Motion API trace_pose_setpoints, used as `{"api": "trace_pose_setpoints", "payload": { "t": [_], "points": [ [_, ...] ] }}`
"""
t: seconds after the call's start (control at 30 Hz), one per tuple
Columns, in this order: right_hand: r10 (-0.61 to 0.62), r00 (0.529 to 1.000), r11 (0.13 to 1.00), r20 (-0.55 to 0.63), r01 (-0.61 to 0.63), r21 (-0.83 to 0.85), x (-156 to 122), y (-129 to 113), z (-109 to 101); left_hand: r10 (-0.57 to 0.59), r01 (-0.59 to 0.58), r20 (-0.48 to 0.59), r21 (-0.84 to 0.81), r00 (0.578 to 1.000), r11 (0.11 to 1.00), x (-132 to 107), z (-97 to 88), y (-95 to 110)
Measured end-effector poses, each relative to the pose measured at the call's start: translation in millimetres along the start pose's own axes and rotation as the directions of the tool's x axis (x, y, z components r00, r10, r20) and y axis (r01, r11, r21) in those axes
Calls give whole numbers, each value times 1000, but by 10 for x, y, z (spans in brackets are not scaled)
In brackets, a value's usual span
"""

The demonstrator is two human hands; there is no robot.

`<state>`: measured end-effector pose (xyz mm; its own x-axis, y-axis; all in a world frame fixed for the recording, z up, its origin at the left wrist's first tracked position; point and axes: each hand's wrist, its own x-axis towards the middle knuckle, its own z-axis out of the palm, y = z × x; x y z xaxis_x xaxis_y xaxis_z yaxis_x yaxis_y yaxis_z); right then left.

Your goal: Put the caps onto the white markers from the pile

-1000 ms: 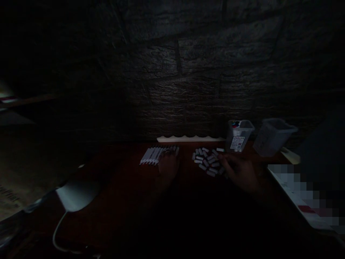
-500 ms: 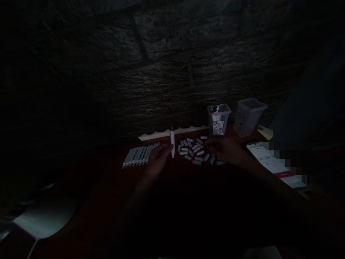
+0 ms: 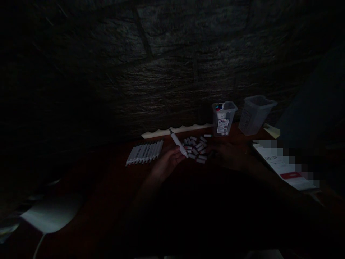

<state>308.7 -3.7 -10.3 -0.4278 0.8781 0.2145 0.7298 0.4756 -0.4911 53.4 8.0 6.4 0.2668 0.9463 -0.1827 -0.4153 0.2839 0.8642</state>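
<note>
The scene is very dark. My left hand [image 3: 167, 163] is closed on a white marker [image 3: 178, 142], which tilts up and to the left above the dark red table [image 3: 107, 201]. A row of several white markers [image 3: 145, 152] lies to its left. My right hand [image 3: 229, 155] rests at the right edge of a pile of several white caps [image 3: 196, 147]; its fingers are too dark to read. A long white scalloped holder [image 3: 178, 130] lies along the back by the stone wall.
Two clear plastic tubs stand at the back right: one with a label and coloured bits [image 3: 223, 118], one tilted [image 3: 256, 114]. A phone with a lit screen [image 3: 285, 167] lies at the right. A pale lamp base with a cord [image 3: 51, 216] sits at the lower left.
My left hand took one marker from the row and lifted it, then tipped it from upright to slanting left. My right hand stayed at the caps. The view shifted.
</note>
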Motion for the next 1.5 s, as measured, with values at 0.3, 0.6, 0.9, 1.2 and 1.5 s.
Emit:
{"api": "trace_pose_setpoints", "payload": {
  "t": [0.3, 0.6, 0.9, 1.2, 1.5],
  "points": [
    [30, 992, 997, -121, -21, 74, 81, -29, -117, 34, -38, 89, 41, 995, 998, -15, 25, -48],
    [19, 989, 994, -144, -2, 113, 69, -91, 3, 153, -197, 154, 334, 976, 922, -134, 34, -89],
    [-17, 989, 991, -150, 37, 125, 58, -103, -20, 89, -174, 218, 412, 972, 895, -287, 151, -47],
    [34, 991, 933, -126, 13, 360, 61, -213, -35, 120, -207, 222, 425, 968, 881, -262, 124, -68],
    [173, 981, 647, -87, -46, 761, 33, -420, -148, 164, -224, 185, 374, 969, 900, -260, 171, -34]
  ]
}}
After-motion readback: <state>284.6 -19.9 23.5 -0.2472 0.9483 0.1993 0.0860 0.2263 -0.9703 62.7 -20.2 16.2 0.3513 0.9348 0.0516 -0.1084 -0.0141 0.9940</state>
